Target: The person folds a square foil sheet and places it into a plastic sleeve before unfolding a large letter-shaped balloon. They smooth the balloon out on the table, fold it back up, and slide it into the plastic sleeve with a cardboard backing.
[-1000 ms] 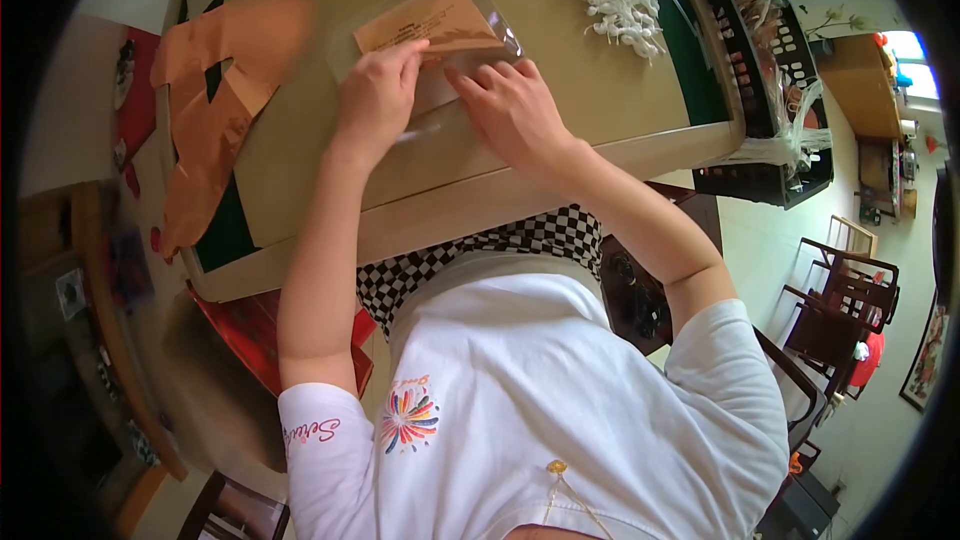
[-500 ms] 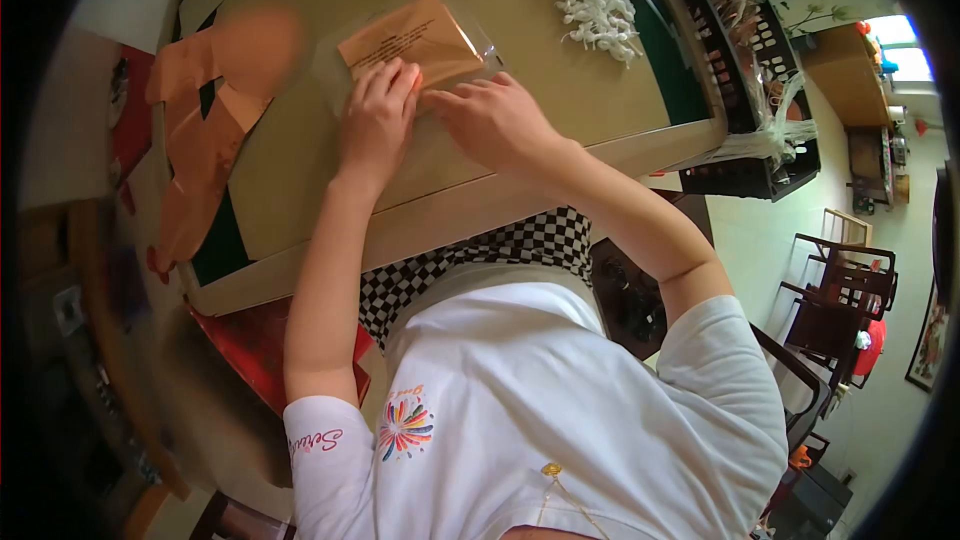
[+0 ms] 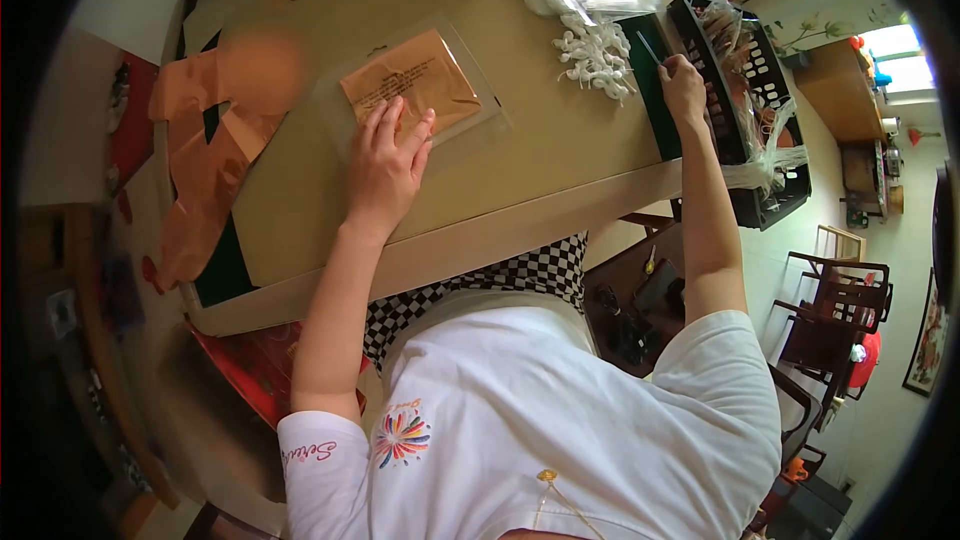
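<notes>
Orange pkt (image 3: 432, 78): long axis slants up-R

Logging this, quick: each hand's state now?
Left hand: open, resting on the orange packet.
Right hand: curled at the thin rod; whether gripping it, cannot tell.

One camera, worn on the head, is looking forward and steeply down over the wearer's white T-shirt (image 3: 560, 390), which is filling the bottom close up. Its wide, dark-cornered view is reaching past the surface (image 3: 500, 160) and printed orange packet (image 3: 435, 78) to a distant wooden chair (image 3: 815, 335) at right.
</notes>
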The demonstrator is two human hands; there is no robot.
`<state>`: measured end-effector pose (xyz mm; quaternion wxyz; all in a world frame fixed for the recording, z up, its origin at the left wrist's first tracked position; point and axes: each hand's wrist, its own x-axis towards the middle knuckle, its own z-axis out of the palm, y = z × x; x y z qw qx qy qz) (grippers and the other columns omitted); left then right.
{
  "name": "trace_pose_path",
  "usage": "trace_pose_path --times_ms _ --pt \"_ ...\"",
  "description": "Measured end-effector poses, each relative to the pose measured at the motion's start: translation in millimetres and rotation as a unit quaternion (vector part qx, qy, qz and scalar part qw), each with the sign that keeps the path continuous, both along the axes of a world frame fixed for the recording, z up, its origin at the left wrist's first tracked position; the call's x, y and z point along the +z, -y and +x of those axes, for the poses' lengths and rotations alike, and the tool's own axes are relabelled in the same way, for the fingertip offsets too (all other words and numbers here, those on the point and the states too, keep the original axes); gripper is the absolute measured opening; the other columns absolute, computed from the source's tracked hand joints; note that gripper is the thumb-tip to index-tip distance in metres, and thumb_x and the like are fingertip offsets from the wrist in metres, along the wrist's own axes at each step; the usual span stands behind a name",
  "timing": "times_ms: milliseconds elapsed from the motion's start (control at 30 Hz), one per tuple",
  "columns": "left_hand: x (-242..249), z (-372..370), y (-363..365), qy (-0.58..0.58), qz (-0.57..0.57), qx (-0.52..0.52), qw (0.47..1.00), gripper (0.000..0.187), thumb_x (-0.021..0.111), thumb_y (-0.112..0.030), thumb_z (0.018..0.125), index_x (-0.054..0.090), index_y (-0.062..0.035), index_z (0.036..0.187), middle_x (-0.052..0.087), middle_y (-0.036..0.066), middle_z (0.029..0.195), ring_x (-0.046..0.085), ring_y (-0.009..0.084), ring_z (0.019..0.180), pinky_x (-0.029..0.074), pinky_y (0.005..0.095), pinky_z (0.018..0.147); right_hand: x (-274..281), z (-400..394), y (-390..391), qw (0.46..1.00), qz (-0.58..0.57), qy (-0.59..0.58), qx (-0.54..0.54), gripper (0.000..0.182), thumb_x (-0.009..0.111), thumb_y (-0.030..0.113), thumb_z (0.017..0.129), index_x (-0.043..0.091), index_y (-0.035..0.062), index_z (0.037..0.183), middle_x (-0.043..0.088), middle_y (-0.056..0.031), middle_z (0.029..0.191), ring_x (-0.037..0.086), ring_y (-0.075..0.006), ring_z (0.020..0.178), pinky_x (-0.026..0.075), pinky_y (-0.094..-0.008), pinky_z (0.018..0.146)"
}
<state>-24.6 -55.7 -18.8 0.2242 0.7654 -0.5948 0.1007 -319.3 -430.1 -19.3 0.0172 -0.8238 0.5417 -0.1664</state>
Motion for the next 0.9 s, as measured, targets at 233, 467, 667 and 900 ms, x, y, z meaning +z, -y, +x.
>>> trace_pose_path --times_ms 233,467,667,900 --pt "0 -2 -1 -0.014 -0.010 0.002 1.000 0.038 0.063 -0.021 0.090 0.062 -0.0217 0.128 0.053 0.015 0.133 0.046 0.0322 0.125 0.039 0.0437 0.106 4 6 -7 0.998 -0.049 -0.029 -0.004 0.020 0.066 0.025 0.086 0.063 0.0072 0.093 0.068 -0.0132 0.094 0.067 -0.0339 0.090 0.054 -0.0438 0.077" --pt "-1 -2 -2 -0.010 -0.011 0.005 1.000 0.041 0.064 -0.019 0.088 0.062 -0.0223 0.129 0.052 0.015 0.135 0.046 0.0319 0.125 0.039 0.0438 0.107 8 9 -3 0.992 -0.067 -0.109 0.008 0.018 0.064 0.025 0.086 0.064 0.0080 0.092 0.068 -0.0131 0.095 0.068 -0.0338 0.087 0.055 -0.0441 0.075" --pt "5 -3 -1 -0.012 -0.048 0.000 0.999 0.046 0.066 -0.013 0.086 0.060 -0.0224 0.131 0.047 0.012 0.141 0.046 0.0312 0.129 0.038 0.0460 0.107 5 4 -6 0.993 -0.082 -0.080 0.003 0.019 0.062 0.027 0.089 0.064 0.0083 0.090 0.067 -0.0128 0.095 0.068 -0.0343 0.085 0.055 -0.0443 0.074" --pt "-5 -2 -2 -0.025 0.005 -0.025 0.999 0.043 0.062 -0.012 0.088 0.060 -0.0206 0.130 0.049 0.008 0.142 0.041 0.0287 0.135 0.034 0.0497 0.110 3 6 -13 0.997 -0.053 -0.019 0.059 0.017 0.065 0.024 0.088 0.064 0.0079 0.092 0.064 -0.0110 0.092 0.065 -0.0325 0.087 0.052 -0.0436 0.074"
